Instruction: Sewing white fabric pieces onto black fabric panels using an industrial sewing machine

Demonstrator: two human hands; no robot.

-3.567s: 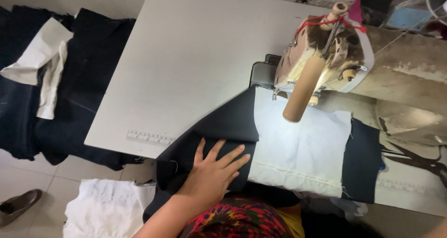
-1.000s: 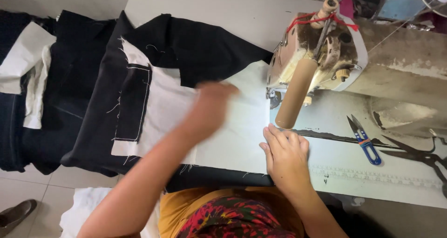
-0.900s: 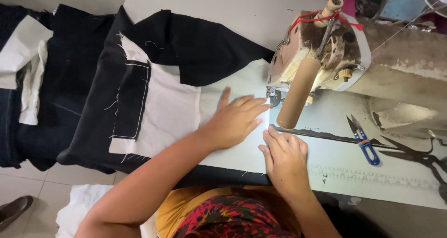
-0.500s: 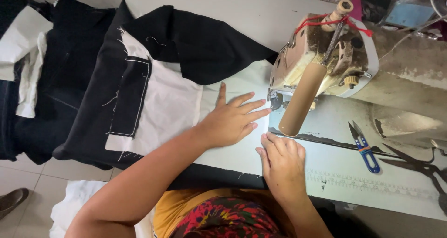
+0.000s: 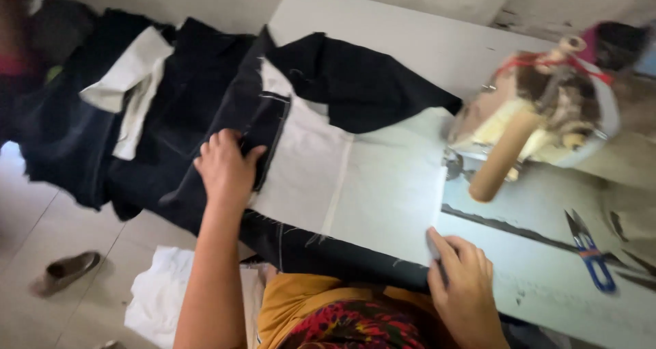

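Garment panel (image 5: pixel 342 185), dark cloth with white lining, lies flat across the worktop (image 5: pixel 383 28), from your chest out to 10 o'clock. Judging by the drape: soft, light, limp, will bunch and slide on the smooth top. Take it at the stitched dark edge, not mid-lining. Left hand (image 5: pixel 225 168), at 10 o'clock, has its grip curled shut on that dark stitched strip. Right hand (image 5: pixel 465 291), at 4 o'clock, has an open grip, fingers flat, pinning the panel's near corner. Sewing machine (image 5: pixel 547 110) at 2 o'clock, scissors (image 5: pixel 591 253) at 3.
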